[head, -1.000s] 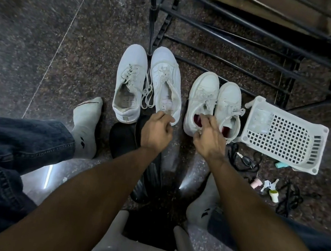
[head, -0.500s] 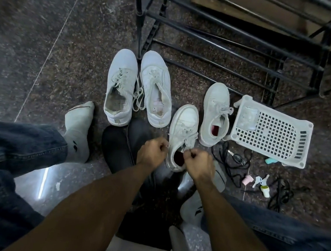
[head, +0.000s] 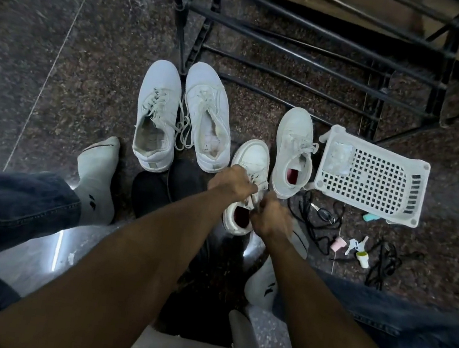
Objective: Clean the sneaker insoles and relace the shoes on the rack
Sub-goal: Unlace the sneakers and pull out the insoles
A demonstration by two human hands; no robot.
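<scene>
A small white sneaker with a red lining (head: pixel 248 163) lies on the floor just in front of me, pulled away from its mate (head: pixel 292 150). My left hand (head: pixel 231 184) and my right hand (head: pixel 270 218) both pinch its white laces over the tongue. A larger pair of white sneakers, the left one (head: pixel 157 117) and the right one (head: pixel 206 115), stands side by side further left, with loose laces trailing between them. The black metal shoe rack (head: pixel 298 39) rises behind the shoes.
A white perforated plastic basket (head: pixel 374 175) lies upside down at the right. Black laces (head: pixel 386 258), keys (head: pixel 356 244) and small bottles (head: pixel 363 258) lie near it. My socked feet (head: pixel 96 179) and jeans flank a black cloth (head: pixel 159 191) on the speckled floor.
The small sneaker was drawn toward me out of its pair. Both hands went from its opening to pinching the laces over the tongue.
</scene>
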